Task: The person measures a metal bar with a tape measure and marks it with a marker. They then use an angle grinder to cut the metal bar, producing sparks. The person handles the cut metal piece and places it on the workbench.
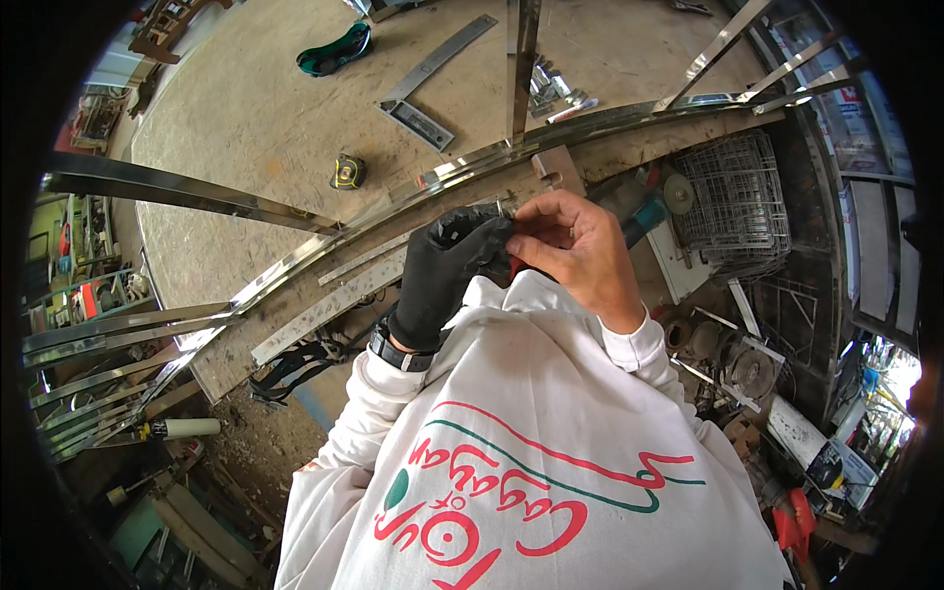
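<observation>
My left hand (447, 261), in a black glove, is held up close in front of my chest with its fingers curled inward. Against its fingertips my bare right hand (580, 251) pinches, thumb and forefinger drawn together. A thin, light-coloured tip (500, 208) sticks up between the two hands; the rest of it is hidden by the fingers. Something red shows just below the fingertips, too covered to name. Directly beyond the hands runs a shiny metal rail (379, 208) with upright bars, along the near edge of the worktable (236, 118).
On the table lie a tape measure (347, 171), a metal square (417, 122), dark green goggles (334, 51) and small metal pieces (551, 87). An angle grinder (649, 211) and a wire basket (733, 197) are to the right. Metal bars (118, 339) jut out at the left.
</observation>
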### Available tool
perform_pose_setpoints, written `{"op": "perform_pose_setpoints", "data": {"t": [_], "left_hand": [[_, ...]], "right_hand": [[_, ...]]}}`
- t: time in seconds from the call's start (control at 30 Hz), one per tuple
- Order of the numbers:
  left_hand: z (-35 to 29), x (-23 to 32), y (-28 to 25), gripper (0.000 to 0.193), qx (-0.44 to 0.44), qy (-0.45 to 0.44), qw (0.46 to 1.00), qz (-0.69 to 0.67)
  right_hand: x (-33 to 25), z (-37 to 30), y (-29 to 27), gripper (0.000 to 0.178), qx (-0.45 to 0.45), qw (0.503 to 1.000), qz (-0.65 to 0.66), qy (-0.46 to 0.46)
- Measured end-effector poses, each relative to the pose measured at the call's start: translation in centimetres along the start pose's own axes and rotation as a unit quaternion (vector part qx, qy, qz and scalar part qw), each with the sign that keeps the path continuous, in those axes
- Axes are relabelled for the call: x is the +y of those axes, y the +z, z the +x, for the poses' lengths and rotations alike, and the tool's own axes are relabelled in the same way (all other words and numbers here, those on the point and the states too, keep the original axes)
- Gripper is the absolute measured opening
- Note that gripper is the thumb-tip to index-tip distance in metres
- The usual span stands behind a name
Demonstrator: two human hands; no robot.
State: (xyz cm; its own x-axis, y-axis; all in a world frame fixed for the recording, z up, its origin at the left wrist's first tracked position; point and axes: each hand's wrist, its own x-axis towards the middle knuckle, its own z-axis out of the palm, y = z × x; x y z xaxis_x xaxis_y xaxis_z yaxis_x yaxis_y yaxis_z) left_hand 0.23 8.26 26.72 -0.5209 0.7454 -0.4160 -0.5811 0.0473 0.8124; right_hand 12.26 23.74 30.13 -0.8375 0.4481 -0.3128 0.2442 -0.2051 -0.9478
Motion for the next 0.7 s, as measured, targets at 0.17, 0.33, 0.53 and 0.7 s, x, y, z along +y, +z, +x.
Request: {"op": "perform_pose_setpoints", "data": {"t": [0.17, 0.33, 0.53, 0.7], "left_hand": [[0.1, -0.3, 0.2, 0.022, -0.001, 0.004, 1.000, -0.009], [-0.1, -0.3, -0.1, 0.022, -0.036, -0.018, 0.999, -0.035], [-0.3, -0.6, 0.0, 0.027, -0.025, -0.020, 0.999, 0.014], [-0.4, -0.9, -0.3, 0.026, -0.036, -0.019, 0.999, -0.006]], "right_hand": [[0.2, -0.3, -0.1, 0.026, 0.006, 1.000, 0.003, 0.003], [0.3, -0.7, -0.6, 0.028, -0.009, 1.000, 0.010, 0.009], [-0.1, -1.2, -0.4, 0.033, -0.002, 1.000, 0.009, 0.013], [-0.1, -1.5, -0.4, 0.043, -0.017, 1.000, 0.008, 0.023]]}}
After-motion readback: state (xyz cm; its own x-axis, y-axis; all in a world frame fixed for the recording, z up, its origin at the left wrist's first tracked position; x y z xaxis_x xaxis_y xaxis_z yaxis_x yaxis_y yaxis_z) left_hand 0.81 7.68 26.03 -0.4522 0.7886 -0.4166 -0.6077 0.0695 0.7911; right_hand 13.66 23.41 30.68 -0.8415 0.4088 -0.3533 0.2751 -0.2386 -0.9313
